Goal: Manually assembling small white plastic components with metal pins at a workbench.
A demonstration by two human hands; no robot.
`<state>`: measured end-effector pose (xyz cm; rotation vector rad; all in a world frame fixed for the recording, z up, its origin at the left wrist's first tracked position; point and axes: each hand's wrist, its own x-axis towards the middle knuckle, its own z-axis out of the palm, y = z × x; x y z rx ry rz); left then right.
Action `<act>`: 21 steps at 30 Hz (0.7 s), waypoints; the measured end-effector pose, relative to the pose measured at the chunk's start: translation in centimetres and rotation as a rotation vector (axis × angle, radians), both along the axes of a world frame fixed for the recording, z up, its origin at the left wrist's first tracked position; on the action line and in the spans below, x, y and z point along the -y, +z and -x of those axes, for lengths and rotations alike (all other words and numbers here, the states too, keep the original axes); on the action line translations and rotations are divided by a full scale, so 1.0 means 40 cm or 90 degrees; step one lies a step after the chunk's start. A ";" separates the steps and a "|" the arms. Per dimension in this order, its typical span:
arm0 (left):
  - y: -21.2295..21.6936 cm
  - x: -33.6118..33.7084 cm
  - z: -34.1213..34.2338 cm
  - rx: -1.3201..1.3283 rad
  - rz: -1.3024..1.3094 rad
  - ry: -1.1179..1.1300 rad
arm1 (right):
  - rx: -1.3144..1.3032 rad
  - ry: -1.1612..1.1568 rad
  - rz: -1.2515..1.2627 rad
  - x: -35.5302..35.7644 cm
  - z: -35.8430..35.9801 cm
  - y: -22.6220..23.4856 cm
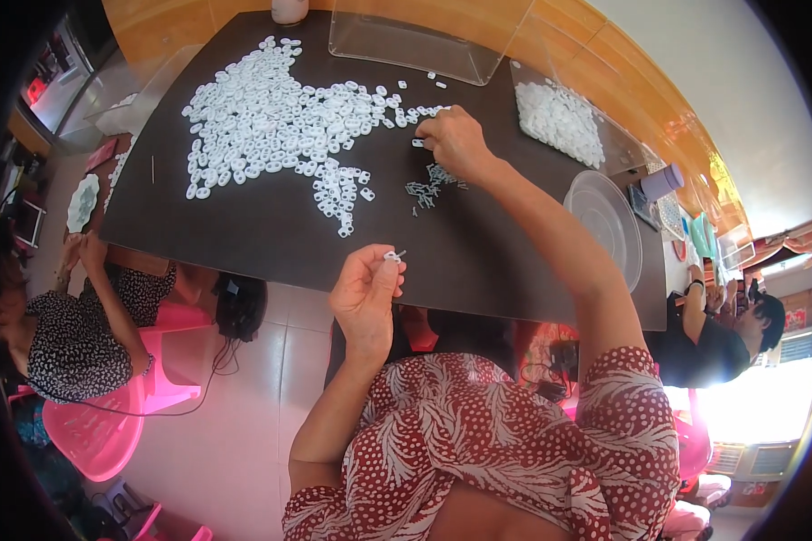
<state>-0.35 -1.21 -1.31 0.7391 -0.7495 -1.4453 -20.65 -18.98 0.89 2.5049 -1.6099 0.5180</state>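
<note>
- Above the surface point(244, 221) by its near edge, my left hand point(364, 290) pinches a white piece point(392, 257), best kept steady.
- My right hand point(460, 144), at loose pieces point(411, 116), grip unclear, should take just one.

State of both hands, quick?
Left hand: closed, pinching a white part between thumb and fingers.
Right hand: fingers bent, at the white pieces above the screws; whether it holds anything cannot be told.
</note>
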 end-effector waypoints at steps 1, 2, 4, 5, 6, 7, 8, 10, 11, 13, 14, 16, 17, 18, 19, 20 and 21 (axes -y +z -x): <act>-0.001 0.003 0.001 0.001 0.000 0.010 | -0.001 -0.002 -0.001 0.001 -0.001 -0.002; -0.001 0.005 0.002 0.001 0.001 0.020 | 0.000 0.018 -0.001 0.000 -0.005 -0.006; 0.002 0.003 0.000 0.005 -0.001 0.009 | 0.032 0.063 -0.002 -0.006 -0.024 -0.010; 0.002 0.002 -0.001 0.009 -0.003 0.000 | 0.069 0.096 -0.022 -0.011 -0.035 -0.010; 0.000 0.003 -0.002 0.009 -0.003 0.002 | 0.106 0.130 -0.041 -0.014 -0.044 -0.009; -0.001 0.002 -0.003 0.008 0.000 0.000 | 0.147 0.147 -0.052 -0.016 -0.051 0.000; -0.001 0.001 -0.005 0.008 0.003 -0.002 | 0.147 0.118 -0.034 -0.007 -0.051 0.004; 0.001 -0.001 -0.005 0.011 0.010 -0.003 | 0.148 0.058 0.021 0.024 -0.040 0.014; 0.002 -0.002 -0.005 0.014 0.017 -0.005 | 0.148 0.059 0.022 0.037 -0.035 0.016; 0.006 -0.002 -0.004 0.017 0.011 0.005 | 0.126 -0.018 0.053 0.061 -0.030 0.016; 0.007 -0.002 -0.003 0.020 0.005 0.013 | 0.114 -0.016 0.053 0.069 -0.031 0.011; 0.007 -0.003 -0.004 0.014 0.007 0.012 | 0.069 -0.016 0.065 0.077 -0.040 -0.002; 0.006 -0.003 -0.004 0.008 0.008 0.010 | 0.023 -0.017 0.076 0.078 -0.045 -0.008; 0.006 -0.003 -0.003 0.008 0.008 0.012 | 0.024 -0.015 0.076 0.078 -0.047 -0.014; 0.007 -0.003 -0.003 0.008 0.007 0.011 | 0.015 -0.005 0.088 0.076 -0.050 -0.019; 0.007 -0.001 -0.003 0.007 0.006 0.009 | 0.005 0.004 0.100 0.075 -0.051 -0.022; 0.006 0.001 -0.004 0.007 0.006 0.010 | 0.006 0.005 0.100 0.077 -0.050 -0.024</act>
